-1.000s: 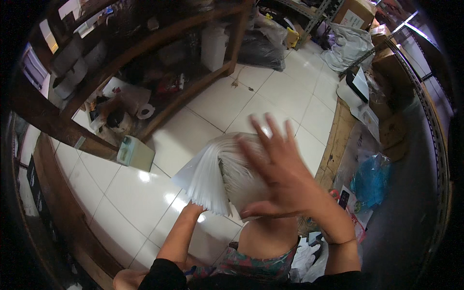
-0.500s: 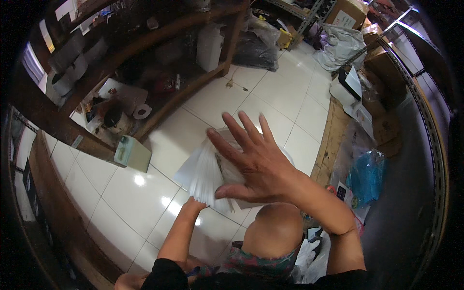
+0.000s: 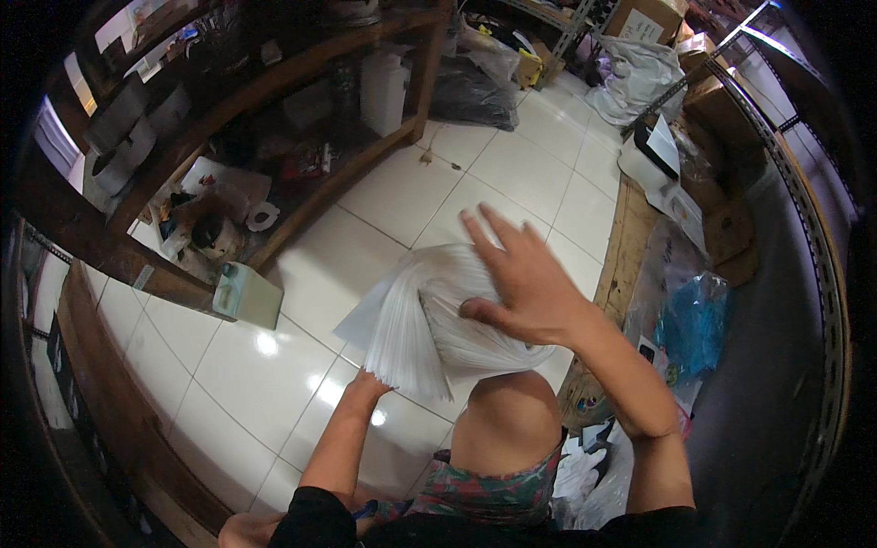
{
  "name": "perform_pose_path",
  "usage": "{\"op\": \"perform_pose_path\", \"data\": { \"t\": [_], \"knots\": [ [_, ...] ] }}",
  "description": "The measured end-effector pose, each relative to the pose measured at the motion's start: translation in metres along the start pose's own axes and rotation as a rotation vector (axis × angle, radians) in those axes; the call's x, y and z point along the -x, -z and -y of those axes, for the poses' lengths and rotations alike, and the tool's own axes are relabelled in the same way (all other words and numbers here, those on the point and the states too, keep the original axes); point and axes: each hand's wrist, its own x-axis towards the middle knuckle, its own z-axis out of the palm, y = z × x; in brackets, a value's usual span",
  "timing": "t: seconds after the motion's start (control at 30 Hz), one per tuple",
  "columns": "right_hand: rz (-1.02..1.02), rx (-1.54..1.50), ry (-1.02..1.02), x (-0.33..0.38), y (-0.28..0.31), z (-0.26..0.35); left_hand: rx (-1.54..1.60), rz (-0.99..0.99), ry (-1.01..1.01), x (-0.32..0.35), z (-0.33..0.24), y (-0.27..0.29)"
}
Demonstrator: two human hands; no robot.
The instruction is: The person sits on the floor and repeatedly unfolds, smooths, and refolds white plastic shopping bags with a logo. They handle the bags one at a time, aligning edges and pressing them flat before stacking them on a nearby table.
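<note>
White sheets (image 3: 400, 321), left hand (image 3: 369, 384) half-hidden, right fingers (image 3: 482, 239) blurred

The person wears a black shirt (image 3: 475, 540) with short sleeves (image 3: 315, 519), leaving both forearms (image 3: 338, 447) bare. The shorts (image 3: 484, 493) carry a busy print of dark green and muted red, and a rounded, bare knee (image 3: 509, 422) shows beyond their hem. A small blue patch (image 3: 368, 508) near the left sleeve may belong to the shorts, though it is too dim to be sure. The right hand (image 3: 530, 283) is bare, and a crease marks the right elbow (image 3: 658, 437).
</note>
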Motion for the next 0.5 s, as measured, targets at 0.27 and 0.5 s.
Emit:
{"op": "perform_pose_path", "data": {
  "t": [0.27,0.5],
  "knots": [
    [0.015,-0.064,-0.113,-0.005,0.014,0.008,0.01,0.0,-0.001,-0.002,0.001,-0.001],
    [0.236,0.041,-0.021,-0.049,-0.008,0.016,0.027,0.003,-0.021,-0.014,-0.003,-0.005]
  ]
}}
